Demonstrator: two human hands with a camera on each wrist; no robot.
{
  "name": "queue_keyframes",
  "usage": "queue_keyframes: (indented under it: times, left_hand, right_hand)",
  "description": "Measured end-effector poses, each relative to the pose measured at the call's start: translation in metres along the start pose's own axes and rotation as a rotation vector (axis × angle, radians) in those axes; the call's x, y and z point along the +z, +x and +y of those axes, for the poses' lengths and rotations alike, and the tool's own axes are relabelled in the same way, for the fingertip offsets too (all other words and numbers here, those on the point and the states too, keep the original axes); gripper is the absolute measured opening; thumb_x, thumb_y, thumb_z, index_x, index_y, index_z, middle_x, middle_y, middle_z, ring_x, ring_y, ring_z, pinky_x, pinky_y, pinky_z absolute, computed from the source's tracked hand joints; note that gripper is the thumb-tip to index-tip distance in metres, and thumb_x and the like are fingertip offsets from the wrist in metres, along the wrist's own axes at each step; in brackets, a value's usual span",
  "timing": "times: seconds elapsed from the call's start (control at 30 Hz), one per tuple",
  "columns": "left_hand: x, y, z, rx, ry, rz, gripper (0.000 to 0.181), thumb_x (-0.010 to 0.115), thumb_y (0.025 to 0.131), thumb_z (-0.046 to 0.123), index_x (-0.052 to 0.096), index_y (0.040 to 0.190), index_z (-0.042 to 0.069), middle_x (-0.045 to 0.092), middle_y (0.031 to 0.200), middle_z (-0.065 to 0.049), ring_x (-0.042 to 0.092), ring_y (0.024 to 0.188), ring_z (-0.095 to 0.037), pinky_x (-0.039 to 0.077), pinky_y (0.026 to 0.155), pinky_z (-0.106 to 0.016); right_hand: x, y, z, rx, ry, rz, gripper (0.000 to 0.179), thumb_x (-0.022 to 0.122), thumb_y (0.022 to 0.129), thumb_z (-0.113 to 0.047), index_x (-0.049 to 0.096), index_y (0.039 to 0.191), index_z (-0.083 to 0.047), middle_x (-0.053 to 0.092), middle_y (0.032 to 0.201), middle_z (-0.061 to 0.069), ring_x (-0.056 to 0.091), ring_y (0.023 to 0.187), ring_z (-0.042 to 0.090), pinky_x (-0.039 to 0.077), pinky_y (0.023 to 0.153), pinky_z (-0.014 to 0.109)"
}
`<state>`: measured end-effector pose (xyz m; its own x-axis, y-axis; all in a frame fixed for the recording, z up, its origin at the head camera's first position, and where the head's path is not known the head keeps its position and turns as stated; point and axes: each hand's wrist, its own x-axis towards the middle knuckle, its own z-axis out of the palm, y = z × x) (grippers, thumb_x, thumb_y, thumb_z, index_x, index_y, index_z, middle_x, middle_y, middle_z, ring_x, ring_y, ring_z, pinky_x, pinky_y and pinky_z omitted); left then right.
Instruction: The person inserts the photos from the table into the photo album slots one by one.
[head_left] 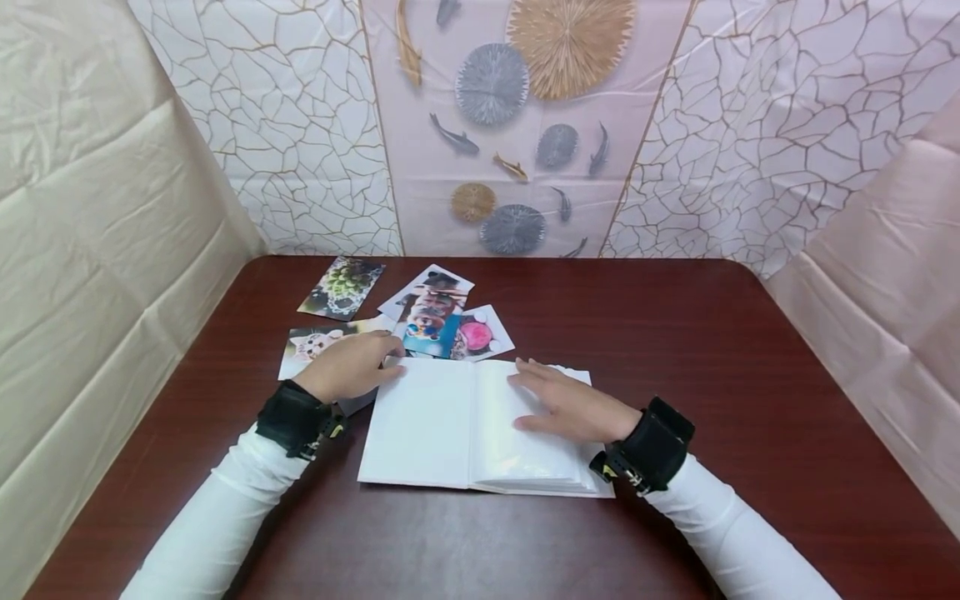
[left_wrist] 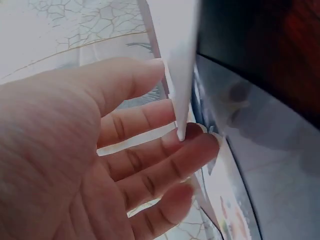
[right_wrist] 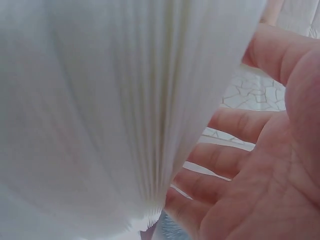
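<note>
A white photo album (head_left: 423,425) lies spread on the table, its inner cover at left and a stack of clear-sleeved pages (head_left: 510,450) at right. My left hand (head_left: 352,367) touches the cover's upper left corner. In the left wrist view the thumb meets the cover (left_wrist: 180,45) and some fingertips reach past its edge, loosely bent. Over the right-hand pages my right hand (head_left: 573,404) rests with fingers spread. The right wrist view shows its fingers (right_wrist: 220,160) lying along the fanned pages (right_wrist: 150,100). A white kitten photo (head_left: 311,343) is partly under my left hand.
Beyond the album, overlapping photos include one with a blue lower part (head_left: 435,321) and one with a pink round shape (head_left: 480,333). A green plant photo (head_left: 343,287) lies at back left. The dark red table (head_left: 712,358) meets patterned cloth walls (head_left: 315,125).
</note>
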<state>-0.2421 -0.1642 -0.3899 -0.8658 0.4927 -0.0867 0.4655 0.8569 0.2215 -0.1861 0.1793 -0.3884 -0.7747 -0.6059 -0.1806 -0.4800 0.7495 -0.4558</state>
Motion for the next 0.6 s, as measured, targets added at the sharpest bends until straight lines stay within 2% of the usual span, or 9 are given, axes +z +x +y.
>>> queue_keyframes:
  times: [0.13, 0.33, 0.53, 0.6]
  left_hand:
    - [0.002, 0.003, 0.001, -0.007, 0.013, -0.012, 0.025, 0.067, 0.099, 0.033, 0.073, 0.116, 0.016, 0.066, 0.109, -0.006, 0.062, 0.089, -0.017, 0.055, 0.081, -0.038]
    - [-0.001, 0.014, 0.000, -0.040, -0.074, 0.008, 0.016, 0.067, 0.099, 0.029, 0.074, 0.107, 0.017, 0.065, 0.101, -0.003, 0.059, 0.083, -0.016, 0.050, 0.073, -0.035]
    - [0.000, 0.035, -0.004, -0.166, -0.158, 0.042, 0.027, 0.067, 0.098, 0.031, 0.067, 0.117, 0.011, 0.066, 0.089, -0.004, 0.061, 0.066, -0.016, 0.048, 0.059, -0.031]
    - [0.001, 0.041, -0.005, -0.211, -0.189, 0.054, 0.033, 0.067, 0.098, 0.033, 0.065, 0.120, 0.009, 0.068, 0.092, -0.006, 0.064, 0.065, -0.017, 0.050, 0.061, -0.033]
  right_hand:
    - [0.000, 0.001, -0.001, 0.002, -0.001, -0.001, 0.068, 0.067, 0.097, -0.037, 0.043, 0.152, -0.004, 0.030, 0.165, 0.019, 0.025, 0.154, 0.038, 0.029, 0.120, 0.056]
    - [0.001, 0.002, -0.003, 0.011, -0.027, 0.018, 0.068, 0.068, 0.097, -0.038, 0.045, 0.151, -0.004, 0.032, 0.164, 0.019, 0.027, 0.154, 0.038, 0.032, 0.119, 0.056]
    - [0.004, 0.003, -0.005, 0.014, -0.056, 0.030, 0.068, 0.066, 0.098, -0.040, 0.045, 0.151, -0.004, 0.032, 0.163, 0.020, 0.028, 0.153, 0.038, 0.033, 0.119, 0.055]
    - [0.005, 0.002, -0.004, 0.006, -0.065, 0.039, 0.068, 0.066, 0.098, -0.041, 0.045, 0.151, -0.003, 0.032, 0.163, 0.020, 0.028, 0.153, 0.038, 0.032, 0.119, 0.055]
